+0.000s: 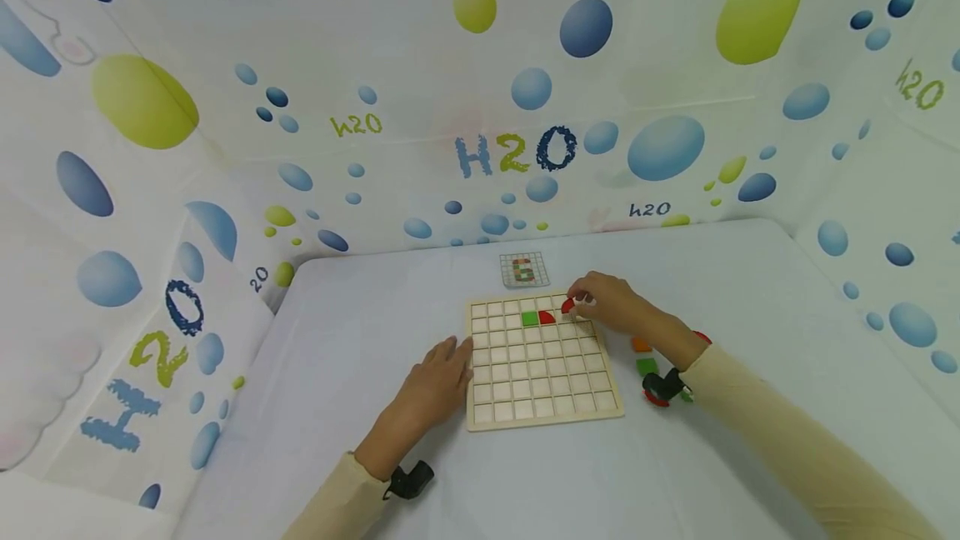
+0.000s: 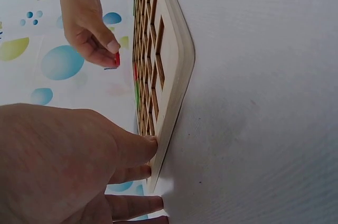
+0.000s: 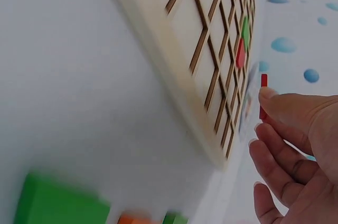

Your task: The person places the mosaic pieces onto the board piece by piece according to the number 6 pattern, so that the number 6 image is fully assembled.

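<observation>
My right hand (image 1: 606,301) pinches a red quarter-circle tile (image 3: 263,97) between thumb and fingers, just above the far right part of a wooden grid board (image 1: 542,385). In the board's upper rows lie a green square tile (image 1: 530,319) and, touching its right side, another red quarter-circle tile (image 1: 547,317). My left hand (image 1: 435,382) rests at the board's left edge; in the left wrist view its thumb and a finger touch the rim. Behind the board lies a small gridded card (image 1: 524,270) with a coloured pattern.
Right of the board, partly under the right forearm, are loose tiles: an orange one (image 1: 641,344), a green one (image 1: 647,367) and red ones (image 1: 657,399). A white cloth covers the table (image 1: 360,340). A patterned curtain (image 1: 420,107) hangs behind and at the sides.
</observation>
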### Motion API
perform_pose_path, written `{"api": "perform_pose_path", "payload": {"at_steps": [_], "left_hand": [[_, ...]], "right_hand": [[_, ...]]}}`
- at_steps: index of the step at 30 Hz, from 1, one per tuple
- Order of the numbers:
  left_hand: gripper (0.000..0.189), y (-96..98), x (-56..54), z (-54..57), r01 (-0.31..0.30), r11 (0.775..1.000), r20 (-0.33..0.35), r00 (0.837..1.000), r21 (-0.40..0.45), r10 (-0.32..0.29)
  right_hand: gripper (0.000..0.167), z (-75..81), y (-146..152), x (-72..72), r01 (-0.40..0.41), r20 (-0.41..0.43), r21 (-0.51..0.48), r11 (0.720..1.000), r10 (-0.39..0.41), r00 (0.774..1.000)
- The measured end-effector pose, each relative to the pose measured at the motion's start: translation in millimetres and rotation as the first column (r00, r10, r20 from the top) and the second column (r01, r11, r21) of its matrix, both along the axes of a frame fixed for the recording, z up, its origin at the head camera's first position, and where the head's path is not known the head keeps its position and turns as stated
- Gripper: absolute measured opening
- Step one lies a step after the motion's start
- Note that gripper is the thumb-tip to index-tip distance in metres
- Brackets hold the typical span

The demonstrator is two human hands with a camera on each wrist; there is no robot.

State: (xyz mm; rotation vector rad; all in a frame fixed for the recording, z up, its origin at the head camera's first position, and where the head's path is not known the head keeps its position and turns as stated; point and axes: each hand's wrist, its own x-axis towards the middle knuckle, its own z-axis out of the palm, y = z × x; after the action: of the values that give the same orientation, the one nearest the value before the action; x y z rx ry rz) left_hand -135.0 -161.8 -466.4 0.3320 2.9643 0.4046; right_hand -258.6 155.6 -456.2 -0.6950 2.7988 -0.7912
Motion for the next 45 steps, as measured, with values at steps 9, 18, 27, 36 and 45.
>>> {"api": "perform_pose_path", "payload": {"at_steps": [9, 18, 27, 36, 45], "left_hand": [[0.051, -0.9, -1.3, -1.0, 0.005, 1.000, 0.009, 1.000, 0.023, -0.005], [0.051, -0.8, 3.4, 0.2, 0.029, 0.999, -0.018, 0.999, 0.030, -0.028], [0.051, -0.7, 3.7, 1.5, 0.030, 0.999, -0.028, 0.999, 0.018, -0.029], [0.052, -2.0, 3.4, 0.3, 0.011, 1.000, -0.019, 1.000, 0.014, -0.011], [0.052, -3.2, 3.5, 0.0, 0.010, 1.000, -0.023, 1.000, 0.004, -0.010]], "right_hand": [[0.027, 1.9, -37.4, 4.5, -0.101, -0.038, -0.021, 0.995, 0.100, 0.994], [0.026, -6.3, -61.7, 5.5, -0.119, -0.031, -0.008, 0.993, 0.118, 0.992], [0.024, -9.0, -75.9, 5.5, -0.118, -0.082, 0.051, 0.992, 0.122, 0.989], [0.026, -11.4, -85.0, 5.8, -0.109, -0.104, 0.131, 0.985, 0.123, 0.987], [0.025, -14.2, -87.8, 6.8, -0.101, -0.146, 0.153, 0.983, 0.124, 0.982]]}}
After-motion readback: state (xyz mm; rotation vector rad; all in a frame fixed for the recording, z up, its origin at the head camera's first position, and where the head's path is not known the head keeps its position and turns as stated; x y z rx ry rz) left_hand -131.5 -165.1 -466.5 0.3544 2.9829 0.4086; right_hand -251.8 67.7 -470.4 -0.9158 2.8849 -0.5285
